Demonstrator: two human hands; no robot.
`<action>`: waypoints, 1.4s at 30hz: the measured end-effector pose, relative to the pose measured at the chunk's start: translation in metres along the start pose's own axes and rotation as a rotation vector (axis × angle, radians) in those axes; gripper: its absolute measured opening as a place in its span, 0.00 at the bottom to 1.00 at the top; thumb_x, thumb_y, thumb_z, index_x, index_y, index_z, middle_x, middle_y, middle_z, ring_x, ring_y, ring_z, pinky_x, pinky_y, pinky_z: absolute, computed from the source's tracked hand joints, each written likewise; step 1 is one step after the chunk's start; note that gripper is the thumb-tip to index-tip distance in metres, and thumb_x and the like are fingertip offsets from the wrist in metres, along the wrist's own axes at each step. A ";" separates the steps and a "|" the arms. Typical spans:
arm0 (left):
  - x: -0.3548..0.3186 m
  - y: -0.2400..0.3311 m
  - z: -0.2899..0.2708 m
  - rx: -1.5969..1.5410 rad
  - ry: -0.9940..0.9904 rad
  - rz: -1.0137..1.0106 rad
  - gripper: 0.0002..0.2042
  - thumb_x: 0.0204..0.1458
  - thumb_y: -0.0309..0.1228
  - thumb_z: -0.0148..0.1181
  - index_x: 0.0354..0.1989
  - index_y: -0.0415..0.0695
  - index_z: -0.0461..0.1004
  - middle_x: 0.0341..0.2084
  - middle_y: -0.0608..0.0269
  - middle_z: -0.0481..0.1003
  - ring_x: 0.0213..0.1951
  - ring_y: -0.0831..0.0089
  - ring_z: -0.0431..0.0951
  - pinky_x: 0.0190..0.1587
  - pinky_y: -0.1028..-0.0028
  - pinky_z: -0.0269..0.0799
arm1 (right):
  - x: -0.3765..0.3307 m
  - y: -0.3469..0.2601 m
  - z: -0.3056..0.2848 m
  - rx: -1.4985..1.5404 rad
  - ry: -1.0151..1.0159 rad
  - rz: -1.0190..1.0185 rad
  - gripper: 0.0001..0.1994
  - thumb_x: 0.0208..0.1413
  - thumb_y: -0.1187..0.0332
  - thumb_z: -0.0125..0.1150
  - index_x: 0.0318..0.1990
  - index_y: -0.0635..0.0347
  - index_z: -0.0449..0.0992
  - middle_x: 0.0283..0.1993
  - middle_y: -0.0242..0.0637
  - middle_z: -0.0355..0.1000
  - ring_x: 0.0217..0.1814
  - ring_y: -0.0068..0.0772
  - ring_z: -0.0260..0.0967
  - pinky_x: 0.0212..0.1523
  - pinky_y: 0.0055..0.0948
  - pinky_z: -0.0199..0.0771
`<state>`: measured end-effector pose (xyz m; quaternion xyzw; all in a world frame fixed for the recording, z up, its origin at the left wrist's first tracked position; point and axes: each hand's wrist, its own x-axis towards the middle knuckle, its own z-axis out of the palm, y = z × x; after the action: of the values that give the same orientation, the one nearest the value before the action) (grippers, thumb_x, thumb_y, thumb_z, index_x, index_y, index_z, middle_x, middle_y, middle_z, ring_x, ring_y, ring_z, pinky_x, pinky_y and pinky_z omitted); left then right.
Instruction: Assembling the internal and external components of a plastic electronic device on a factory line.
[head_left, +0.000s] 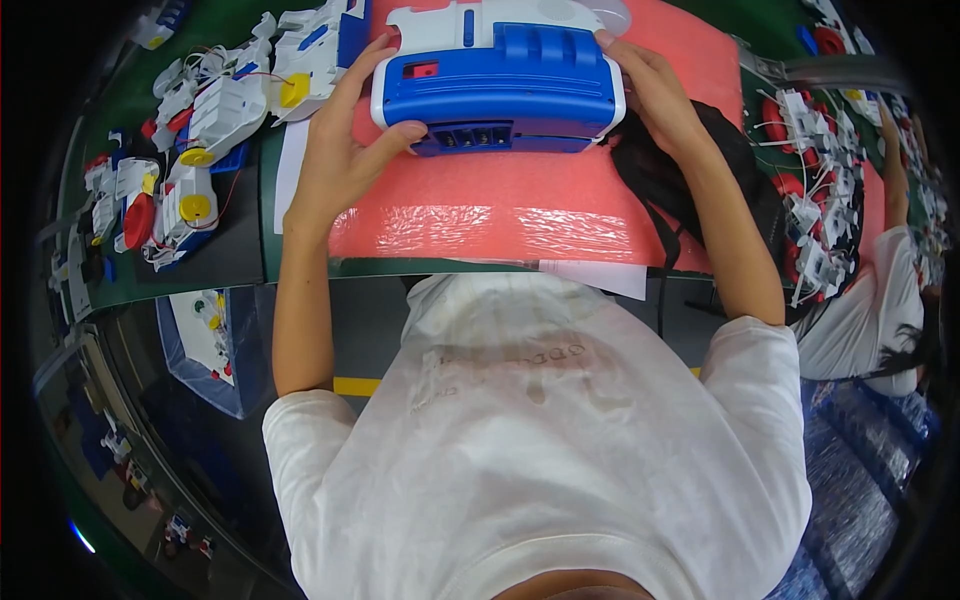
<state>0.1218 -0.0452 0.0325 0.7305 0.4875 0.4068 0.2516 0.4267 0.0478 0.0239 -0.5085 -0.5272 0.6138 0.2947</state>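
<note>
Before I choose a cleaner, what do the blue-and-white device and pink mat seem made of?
Blue-and-white device: likely hard plastic, satin, from its moulded ridges. Pink mat: perhaps foam under glossy clear film, given wrinkled highlights.

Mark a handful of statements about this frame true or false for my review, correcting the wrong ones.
1. The left hand and the right hand both touch the boxy device. True.
2. The boxy device is yellow all over. False: it is blue and white.
3. A glossy pink mat shows between the boxy device and the person's body. True.
4. Loose white parts lie only on the person's right. False: a pile of white parts lies on the left too.
5. Black material shows on both sides of the right forearm. True.
6. The person's shirt is dark green. False: the shirt is white.
</note>
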 end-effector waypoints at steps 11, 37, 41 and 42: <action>0.003 0.001 -0.005 -0.053 -0.012 0.025 0.28 0.45 0.34 0.66 0.55 0.42 0.65 0.59 0.53 0.63 0.57 0.60 0.67 0.57 0.67 0.63 | -0.001 -0.004 0.003 0.024 0.003 0.001 0.26 0.57 0.49 0.53 0.49 0.66 0.70 0.42 0.36 0.72 0.43 0.23 0.69 0.45 0.23 0.69; 0.004 0.032 -0.001 -0.748 -0.082 -0.995 0.28 0.47 0.51 0.62 0.44 0.36 0.72 0.38 0.57 0.74 0.45 0.73 0.71 0.53 0.73 0.64 | -0.030 -0.017 0.018 -0.233 -0.044 -0.065 0.30 0.55 0.47 0.55 0.51 0.68 0.65 0.43 0.41 0.70 0.45 0.28 0.70 0.44 0.25 0.71; 0.004 0.032 0.000 -0.712 -0.081 -1.023 0.26 0.44 0.48 0.65 0.41 0.36 0.74 0.37 0.57 0.73 0.42 0.74 0.71 0.52 0.74 0.65 | -0.037 -0.021 0.020 -0.134 -0.029 0.032 0.35 0.47 0.43 0.62 0.49 0.71 0.67 0.44 0.46 0.72 0.44 0.33 0.72 0.46 0.29 0.72; 0.003 0.030 0.000 -0.710 -0.078 -1.024 0.26 0.44 0.48 0.65 0.41 0.36 0.74 0.37 0.57 0.73 0.42 0.74 0.71 0.52 0.74 0.65 | -0.039 -0.026 0.020 -0.100 -0.110 0.184 0.35 0.48 0.44 0.61 0.51 0.70 0.66 0.46 0.47 0.71 0.45 0.35 0.72 0.47 0.30 0.72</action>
<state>0.1375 -0.0539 0.0563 0.2901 0.6015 0.3447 0.6597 0.4152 0.0129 0.0595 -0.5344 -0.5237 0.6380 0.1819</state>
